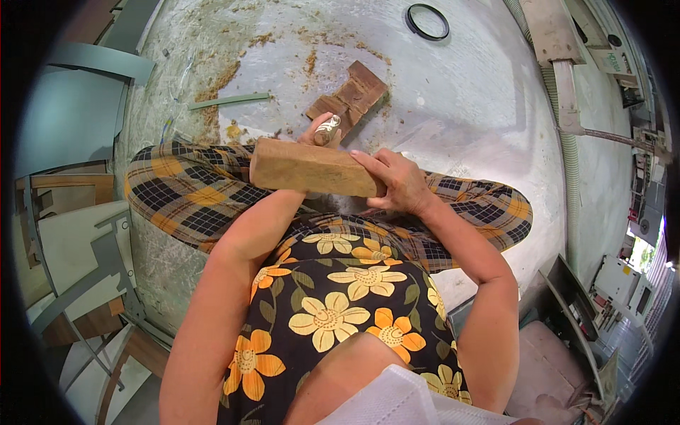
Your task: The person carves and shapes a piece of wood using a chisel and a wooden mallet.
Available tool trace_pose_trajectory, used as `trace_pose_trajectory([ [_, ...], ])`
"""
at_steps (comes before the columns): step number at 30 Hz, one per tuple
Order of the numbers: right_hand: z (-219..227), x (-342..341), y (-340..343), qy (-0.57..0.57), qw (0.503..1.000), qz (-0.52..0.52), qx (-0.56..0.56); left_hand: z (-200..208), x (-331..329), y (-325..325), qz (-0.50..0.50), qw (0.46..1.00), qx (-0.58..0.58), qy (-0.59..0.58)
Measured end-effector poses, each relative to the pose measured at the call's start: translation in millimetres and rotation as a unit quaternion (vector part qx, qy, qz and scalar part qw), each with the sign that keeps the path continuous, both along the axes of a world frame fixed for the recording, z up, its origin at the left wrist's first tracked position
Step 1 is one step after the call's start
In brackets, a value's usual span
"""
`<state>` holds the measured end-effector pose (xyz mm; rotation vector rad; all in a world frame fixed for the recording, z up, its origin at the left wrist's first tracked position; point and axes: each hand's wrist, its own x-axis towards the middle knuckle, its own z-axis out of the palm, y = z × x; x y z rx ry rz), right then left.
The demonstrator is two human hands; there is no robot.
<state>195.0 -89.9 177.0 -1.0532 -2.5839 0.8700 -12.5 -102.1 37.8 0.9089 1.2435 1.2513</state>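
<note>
A long, squared wooden block (308, 168) lies crosswise in front of my lap, raised off the floor. My right hand (398, 180) is closed around its right end. Behind the block, mostly hidden by it, my left hand (312, 133) is closed around a short tool handle (327, 130) with a rounded, shiny, pale-streaked end. The rest of that tool is out of sight. Just beyond my left hand, a darker, notched piece of wood (365, 86) rests slantwise on the floor.
Wood shavings (225, 81) are scattered over the concrete floor, with a thin green strip (230, 101) among them. A black ring (428, 22) lies at the far right. Panels and frames (78, 212) stand at the left; a ribbed hose (571, 184) runs along the right.
</note>
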Motion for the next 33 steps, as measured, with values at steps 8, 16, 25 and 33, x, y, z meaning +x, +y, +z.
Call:
trace_pose_trajectory([
  [8, -9, -2, 2, -0.031, 0.999, -0.018, 0.016, -20, -9, -1, 0.006, 0.995, 0.043, 0.089],
  [16, -11, -5, 0, -0.006, 1.0, -0.014, 0.01, -23, -9, -2, -0.001, 0.993, 0.045, 0.11],
  [25, -17, -3, 5, -0.053, 0.998, -0.028, 0.0, -72, -15, -2, -0.021, 0.999, 0.037, -0.027],
  [33, -1, 0, 17, 0.065, 0.987, -0.143, -0.03, -31, -4, 15, 0.083, 0.935, -0.057, -0.34],
])
